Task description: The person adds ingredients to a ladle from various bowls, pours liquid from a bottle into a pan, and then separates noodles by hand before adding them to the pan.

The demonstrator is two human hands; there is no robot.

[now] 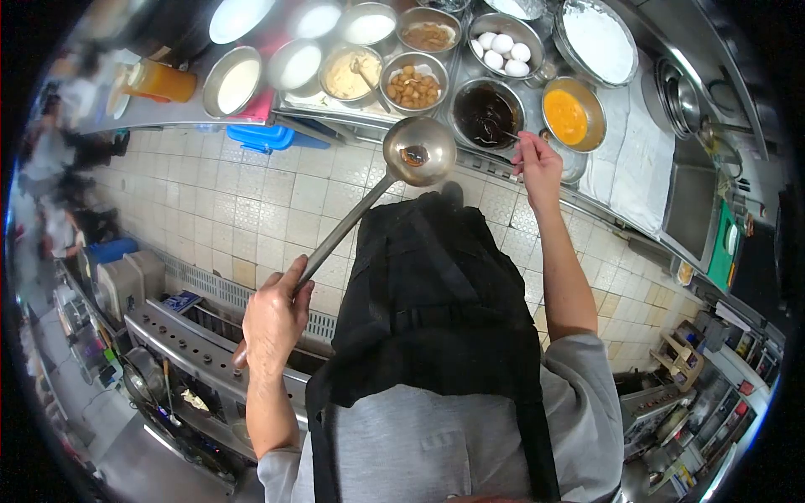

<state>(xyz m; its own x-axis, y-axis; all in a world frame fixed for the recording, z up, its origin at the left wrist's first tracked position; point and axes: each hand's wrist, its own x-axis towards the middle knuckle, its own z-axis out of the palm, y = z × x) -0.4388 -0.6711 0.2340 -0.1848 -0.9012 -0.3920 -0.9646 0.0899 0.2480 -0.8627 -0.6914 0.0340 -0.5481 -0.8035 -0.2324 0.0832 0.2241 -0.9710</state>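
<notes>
My left hand (277, 320) is closed around the handle of a large metal ladle (342, 228). The ladle's round bowl hangs over the floor at the counter's front edge, with a little dark liquid at its bottom. Over the counter, my right hand (537, 161) pinches the thin handle of a spoon (508, 135), whose other end lies in a bowl of dark sauce (484, 114). Just right of that hand stands a metal bowl with orange-yellow liquid (566, 116). A bowl of brown chunks (412, 86) is left of the sauce.
White eggs (503, 52) fill a bowl behind the sauce. More bowls of white and pale contents line the counter (289, 106), beside an orange jar (163, 81). A sink (694, 186) is at the right, a stove (197, 348) at lower left. Blurred people stand far left.
</notes>
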